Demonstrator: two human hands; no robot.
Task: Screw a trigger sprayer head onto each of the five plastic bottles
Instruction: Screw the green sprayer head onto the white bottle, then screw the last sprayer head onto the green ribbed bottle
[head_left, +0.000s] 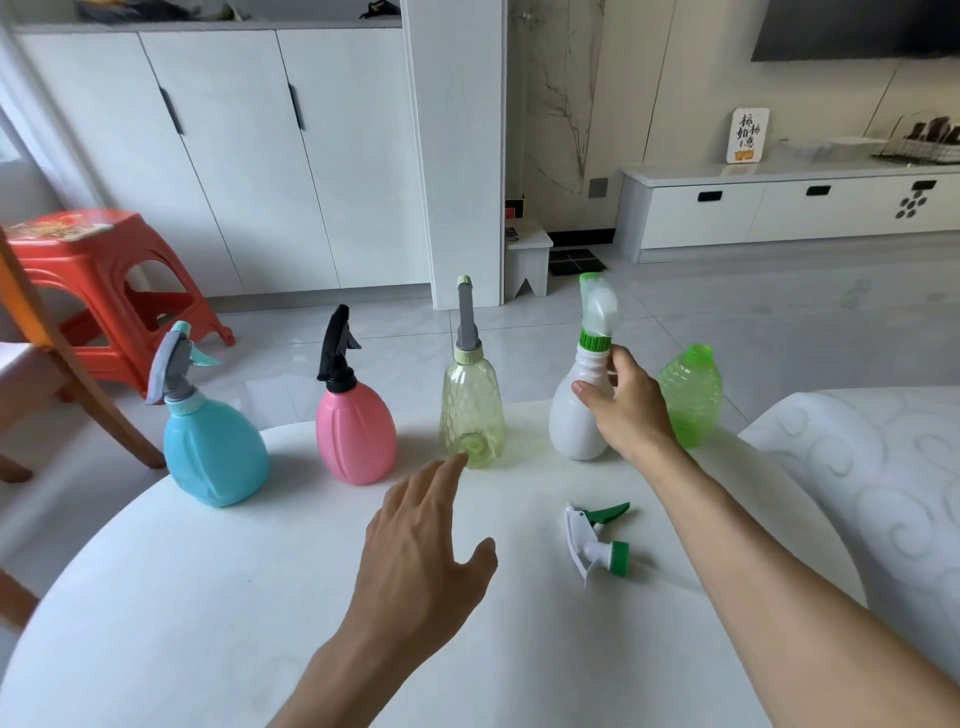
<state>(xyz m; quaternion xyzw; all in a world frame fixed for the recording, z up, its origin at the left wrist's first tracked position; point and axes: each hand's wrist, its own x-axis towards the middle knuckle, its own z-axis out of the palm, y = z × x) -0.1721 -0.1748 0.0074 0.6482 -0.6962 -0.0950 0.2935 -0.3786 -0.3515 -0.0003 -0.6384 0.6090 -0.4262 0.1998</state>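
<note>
I read no brand or label on any bottle; on the white counter (208, 597) stood a row: blue bottle (213, 447), pink bottle (356, 431), clear yellow bottle (472, 410), white bottle (574, 410), all capped with sprayers; the green bottle (691, 395) stood bare-necked; a loose white-green sprayer head (597, 543) lay flat nearby; right hand (623, 410) loosely curled against the white bottle's neck; left hand (421, 545) spread open, hovering, empty.

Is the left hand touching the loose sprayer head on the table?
Apart. The head view shows bare table between the left hand and the loose sprayer head.
</note>
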